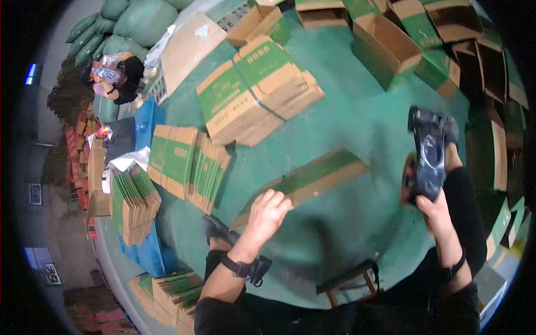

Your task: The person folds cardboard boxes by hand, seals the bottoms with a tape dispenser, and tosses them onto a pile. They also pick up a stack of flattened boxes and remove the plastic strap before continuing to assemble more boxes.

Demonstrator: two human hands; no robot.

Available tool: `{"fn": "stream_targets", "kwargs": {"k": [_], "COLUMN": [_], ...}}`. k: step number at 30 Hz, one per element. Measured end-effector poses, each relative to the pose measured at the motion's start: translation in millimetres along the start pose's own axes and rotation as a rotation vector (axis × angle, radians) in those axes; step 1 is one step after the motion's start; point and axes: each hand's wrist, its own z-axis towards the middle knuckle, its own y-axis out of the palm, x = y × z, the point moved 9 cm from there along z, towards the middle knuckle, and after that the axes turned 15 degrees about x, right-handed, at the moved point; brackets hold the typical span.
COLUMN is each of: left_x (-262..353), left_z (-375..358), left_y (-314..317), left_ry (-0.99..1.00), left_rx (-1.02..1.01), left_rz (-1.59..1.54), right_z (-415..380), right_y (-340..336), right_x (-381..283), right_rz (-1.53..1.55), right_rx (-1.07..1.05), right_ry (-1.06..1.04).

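My left hand [269, 213] is closed at the near edge of a green-and-brown cardboard carton [329, 174], its fingers curled over the board. The carton looks narrow and folded from here and slants up to the right above the green floor. My right hand [435, 215] grips the end of a black tape dispenser [431, 151], held up to the right and apart from the carton. A roll edge, brownish and blurred, shows at the dispenser's left side. Both wrists wear black bands.
A strapped bundle of flat cartons [257, 89] lies ahead, with a smaller stack [178, 159] left of it. Opened boxes [385, 50] crowd the far right. A wooden stool [352, 282] stands close by me. Another person [123, 78] sits at the far left near green sacks [145, 22].
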Motion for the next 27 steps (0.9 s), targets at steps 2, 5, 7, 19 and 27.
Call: {"fn": "stream_targets", "kwargs": {"k": [2, 5, 7, 19, 27], "left_x": [38.8, 64.1, 60.0, -28.5, -3.3], "left_z": [-22.2, -41.5, -42.4, -154.4, -206.3], "left_y": [-3.7, 11.0, 14.8, -12.7, -12.6], "left_ry": [-0.009, -0.027, -0.083, -1.058, -1.26], "left_rx": [-0.06, -0.162, -0.14, 0.504, 0.493], "left_rz": [-0.077, -0.151, -0.167, -0.534, -0.612], "right_z": [-1.4, -33.0, -51.4, -41.4, -42.4], "right_y": [5.0, 43.6, 67.9, 47.1, 92.3], "right_x": [2.5, 12.2, 35.5, 131.8, 88.5], "right_rz": [-0.35, -0.932, -0.989, -0.547, -1.425], "right_rx": [0.056, -0.115, -0.312, -0.453, -0.54], "right_ry": [-0.165, -0.983, -0.923, 0.057, -0.762]}}
